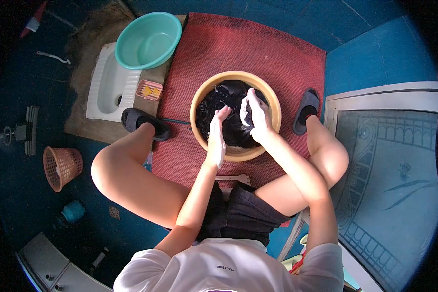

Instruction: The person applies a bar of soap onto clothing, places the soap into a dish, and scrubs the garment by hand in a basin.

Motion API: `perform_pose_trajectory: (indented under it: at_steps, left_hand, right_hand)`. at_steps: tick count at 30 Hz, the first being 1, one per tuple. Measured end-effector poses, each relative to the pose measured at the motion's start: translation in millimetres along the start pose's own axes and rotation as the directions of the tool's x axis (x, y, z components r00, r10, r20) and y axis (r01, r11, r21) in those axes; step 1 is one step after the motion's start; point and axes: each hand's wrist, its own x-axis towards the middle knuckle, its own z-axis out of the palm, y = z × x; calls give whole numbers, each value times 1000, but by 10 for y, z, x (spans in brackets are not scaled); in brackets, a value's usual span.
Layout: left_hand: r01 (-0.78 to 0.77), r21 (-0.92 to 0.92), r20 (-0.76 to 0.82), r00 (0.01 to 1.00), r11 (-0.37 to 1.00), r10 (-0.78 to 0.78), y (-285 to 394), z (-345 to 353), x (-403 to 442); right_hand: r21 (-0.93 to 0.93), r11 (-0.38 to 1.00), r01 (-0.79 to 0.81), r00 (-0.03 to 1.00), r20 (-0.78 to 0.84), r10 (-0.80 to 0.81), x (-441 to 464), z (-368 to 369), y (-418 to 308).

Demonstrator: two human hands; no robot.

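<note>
A yellow basin (198, 131) stands on the red mat between my feet, with wet dark clothes (234, 91) heaped in it. Over its left part is my left hand (217, 138), palm turned inward, fingers stretched and nothing in them. White stuff like suds coats its edge down to the wrist. My right hand (259, 118) is above the clothes on the right side, cupped, with thumb and fingers apart. Whitish suds cover its fingers too. Dark cloth shows through the gap by the thumb; whether the hand touches it is unclear.
A green basin (148, 41) rests partly over a white squat toilet (102, 90). Beside it lies a pink soap dish (149, 90) with yellow pieces. A pink wastebasket (62, 168) stands at left. The glass door (389, 185) is on the right, and red matting (297, 48) covers the floor.
</note>
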Motion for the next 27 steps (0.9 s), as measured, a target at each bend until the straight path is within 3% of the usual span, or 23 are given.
perform_pose_trajectory:
  at_steps: [2, 3, 7, 9, 13, 15, 16, 18, 19, 22, 23, 24, 26, 27]
  left_hand:
    - [-1, 31, 45, 999, 1000, -1, 11, -3, 16]
    - [26, -51, 54, 998, 998, -24, 19, 9, 10]
    - [90, -87, 73, 994, 992, -83, 13, -10, 12]
    - [34, -64, 70, 997, 997, -30, -4, -1, 8]
    - [64, 47, 86, 994, 997, -68, 64, 26, 3]
    - [151, -187, 182, 976, 971, -117, 109, 56, -2]
    - [151, -187, 182, 976, 971, -117, 102, 71, -14]
    - [190, -175, 99, 980, 966, -174, 59, 111, -64]
    - [134, -193, 53, 991, 972, -126, 6, 124, -77]
    - [167, -198, 62, 986, 966, -158, -110, 57, 0]
    - [245, -141, 2, 969, 959, -248, -130, 11, 10]
    - [258, -209, -81, 957, 943, -280, -154, -1, -13]
    - [162, -209, -181, 963, 964, -201, -104, -2, -17]
    - [105, -216, -220, 963, 971, -154, -139, -12, 0]
  right_hand:
    - [37, 997, -72, 997, -33, 74, 0, 10, -25]
    - [45, 995, -87, 994, -61, 90, -2, 26, -37]
    - [57, 997, -47, 995, -85, 52, 21, -26, 41]
    - [197, 980, -23, 997, -62, 36, 64, -109, 109]
    - [187, 982, -19, 999, -42, 27, 28, -125, 98]
    - [198, 980, -24, 995, 101, 4, 78, -196, 141]
    - [197, 980, -25, 995, 101, 5, 75, -130, 134]
    - [325, 939, -110, 984, -95, 148, 69, 24, 123]
    - [232, 936, -264, 961, -14, 275, -31, 8, 17]
    - [238, 948, -212, 961, 224, 159, 21, -71, 204]
    - [66, 977, -201, 944, 278, 176, 12, -88, 205]
    - [-56, 991, -123, 945, 298, 134, 4, -80, 229]
    - [-382, 923, 47, 968, 244, 52, -31, -63, 244]
    - [-381, 923, 47, 968, 246, 52, -8, -83, 262]
